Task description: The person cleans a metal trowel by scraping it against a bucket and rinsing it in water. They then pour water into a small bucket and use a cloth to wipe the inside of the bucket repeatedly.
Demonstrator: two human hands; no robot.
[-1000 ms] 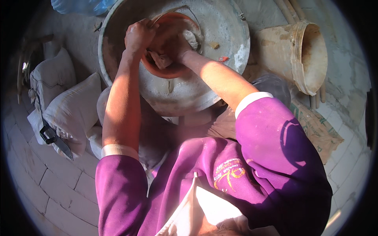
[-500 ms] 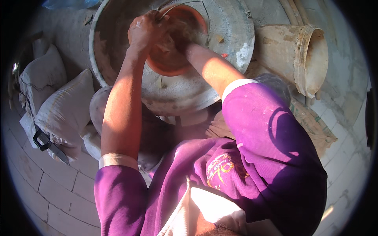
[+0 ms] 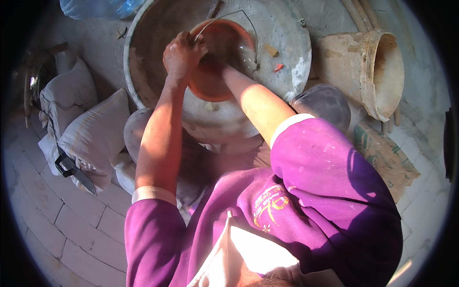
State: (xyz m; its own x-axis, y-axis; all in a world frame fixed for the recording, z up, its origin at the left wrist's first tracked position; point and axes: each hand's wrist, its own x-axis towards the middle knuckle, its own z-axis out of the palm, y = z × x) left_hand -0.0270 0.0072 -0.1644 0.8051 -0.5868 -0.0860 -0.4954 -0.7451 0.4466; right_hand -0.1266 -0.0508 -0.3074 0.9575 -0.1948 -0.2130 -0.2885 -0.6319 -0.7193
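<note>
An orange-brown bucket [image 3: 206, 92] with a thin wire handle [image 3: 252, 29] stands inside a wide, round, grey basin [image 3: 277, 103]. My left hand [image 3: 183, 56] is closed over the bucket's left rim, close to one end of the wire handle. My right hand [image 3: 210, 67] reaches down into the bucket. It lies in deep shadow, so its fingers and anything in them are hidden. On the wet, whitish basin floor around the bucket are a yellowish lump [image 3: 271, 50], a small red piece [image 3: 278, 68] and a pale lump [image 3: 210, 106].
To the right, a dirty whitish bucket [image 3: 342, 60] lies on its side, above a crumpled printed sack [image 3: 389, 160]. Stuffed white sacks [image 3: 93, 131] stand at the left, with a black-handled saw [image 3: 69, 167] against them. Blue plastic [image 3: 98, 8] lies at the upper left.
The whole view has shifted, so most things sit slightly further right and lower. My right hand has gone deeper into the shadowed bucket. The left hand still grips the rim.
</note>
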